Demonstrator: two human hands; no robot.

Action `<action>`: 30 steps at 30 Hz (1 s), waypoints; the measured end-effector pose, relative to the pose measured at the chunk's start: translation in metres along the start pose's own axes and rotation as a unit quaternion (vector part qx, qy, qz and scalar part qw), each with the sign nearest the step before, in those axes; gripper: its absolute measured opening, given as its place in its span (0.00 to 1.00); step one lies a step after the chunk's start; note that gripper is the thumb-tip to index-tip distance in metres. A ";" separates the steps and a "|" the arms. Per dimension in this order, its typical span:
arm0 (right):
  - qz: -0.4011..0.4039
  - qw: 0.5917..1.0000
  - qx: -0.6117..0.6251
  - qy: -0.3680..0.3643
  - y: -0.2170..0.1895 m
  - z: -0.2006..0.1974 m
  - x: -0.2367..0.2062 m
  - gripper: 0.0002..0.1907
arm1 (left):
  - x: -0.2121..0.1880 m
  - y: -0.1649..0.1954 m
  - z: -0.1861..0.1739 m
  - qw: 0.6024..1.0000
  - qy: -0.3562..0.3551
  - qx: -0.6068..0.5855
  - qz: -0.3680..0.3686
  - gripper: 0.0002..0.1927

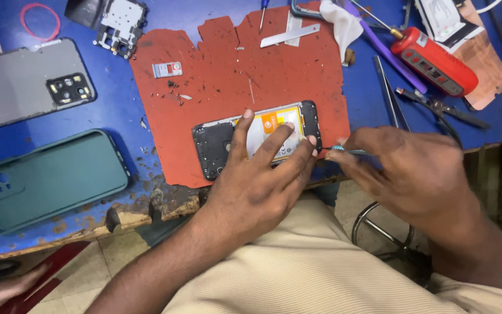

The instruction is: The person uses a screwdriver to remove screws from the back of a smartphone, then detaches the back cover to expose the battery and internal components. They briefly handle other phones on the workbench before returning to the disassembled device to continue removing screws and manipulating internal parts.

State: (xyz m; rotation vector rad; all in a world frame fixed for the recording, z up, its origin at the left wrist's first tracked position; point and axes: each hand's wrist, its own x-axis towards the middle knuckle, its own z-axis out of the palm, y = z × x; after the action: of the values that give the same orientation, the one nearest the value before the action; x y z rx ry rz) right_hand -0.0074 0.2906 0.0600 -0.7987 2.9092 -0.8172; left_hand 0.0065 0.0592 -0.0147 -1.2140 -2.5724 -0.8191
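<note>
An opened phone point(216, 145) lies back-side up on a red mat point(233, 75), its yellow and white battery point(268, 125) exposed. My left hand point(257, 186) presses flat on the phone, fingers spread over the battery and the right end of the frame. My right hand point(413, 174) holds a thin screwdriver point(344, 150) with a teal collar, its tip at the phone's right edge beside my left fingertips.
A grey phone back cover point(18, 84) and a dark green case point(47, 177) lie at the left on the blue worktable point(117, 110). A black inner frame point(120, 23), a small SIM tray point(167, 69), metal tweezers point(289, 36), a red tool point(434, 61) and pliers point(437, 106) lie around the mat.
</note>
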 end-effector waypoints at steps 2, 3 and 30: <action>-0.079 0.995 0.067 0.012 -0.001 0.001 0.001 0.14 | 0.000 -0.001 0.000 1.000 0.004 0.007 -0.003 0.15; -0.074 0.995 0.060 0.006 -0.002 0.001 0.001 0.13 | -0.001 -0.002 0.000 1.000 0.004 0.013 -0.001 0.15; 0.072 0.984 -0.009 0.165 0.016 0.034 -0.011 0.10 | -0.067 -0.013 -0.072 0.959 0.228 0.080 -0.145 0.11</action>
State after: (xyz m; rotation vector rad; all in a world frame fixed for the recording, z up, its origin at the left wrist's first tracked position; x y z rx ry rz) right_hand -0.0005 0.2906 0.0214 -0.4832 3.2156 -0.9945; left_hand 0.0353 -0.0315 0.0147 -0.5260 -2.3929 -0.8100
